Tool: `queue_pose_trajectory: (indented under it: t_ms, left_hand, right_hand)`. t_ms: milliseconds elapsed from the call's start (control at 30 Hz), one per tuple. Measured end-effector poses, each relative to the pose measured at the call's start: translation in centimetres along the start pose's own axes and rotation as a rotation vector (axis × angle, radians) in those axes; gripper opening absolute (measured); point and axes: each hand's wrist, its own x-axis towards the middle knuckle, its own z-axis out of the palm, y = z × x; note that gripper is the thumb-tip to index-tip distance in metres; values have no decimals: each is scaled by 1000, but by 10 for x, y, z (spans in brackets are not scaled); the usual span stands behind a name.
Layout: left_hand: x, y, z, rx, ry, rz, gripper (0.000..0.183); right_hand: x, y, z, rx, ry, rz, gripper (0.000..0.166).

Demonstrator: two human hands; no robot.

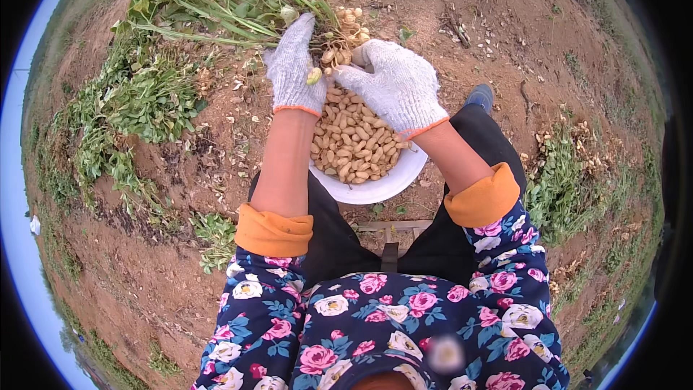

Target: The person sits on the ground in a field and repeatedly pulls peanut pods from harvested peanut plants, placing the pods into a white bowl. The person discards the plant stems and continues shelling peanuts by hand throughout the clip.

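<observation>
In a knitted white glove, my left hand (296,67) grips a bunch of peanut plants (233,2) near the root end. Their leafy green stems stretch to the upper left. A cluster of peanut pods (337,55) hangs from the roots between my hands. My right hand (399,82), gloved the same way, has thumb and fingers curled at these pods; its fingertips are partly hidden. Below both hands stands a white basin (373,193) between my legs, with many loose picked peanuts (354,143) in it. My right wrist is above the basin's right side.
Uprooted peanut plants (154,95) lie in a heap on the left. Another pile of plants with pods (560,184) lies on the right. Reddish bare soil (487,21) with dry leaf scraps surrounds me. My shoe (480,97) rests right of the basin.
</observation>
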Motion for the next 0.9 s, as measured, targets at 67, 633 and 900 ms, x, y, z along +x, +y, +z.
queue_pose_trajectory:
  t_ms: [67, 633, 900]
  left_hand:
    - [0, -5, 1, 74, -20, 36, 33]
    - [15, 0, -35, 307, -251, 214, 63]
    - [8, 17, -5, -106, -80, -68, 28]
  right_hand:
    - [7, 1, 2, -114, -79, 63, 40]
    - [11, 16, -7, 621, -338, -16, 33]
    - [-5, 12, -17, 1276, -574, -117, 28]
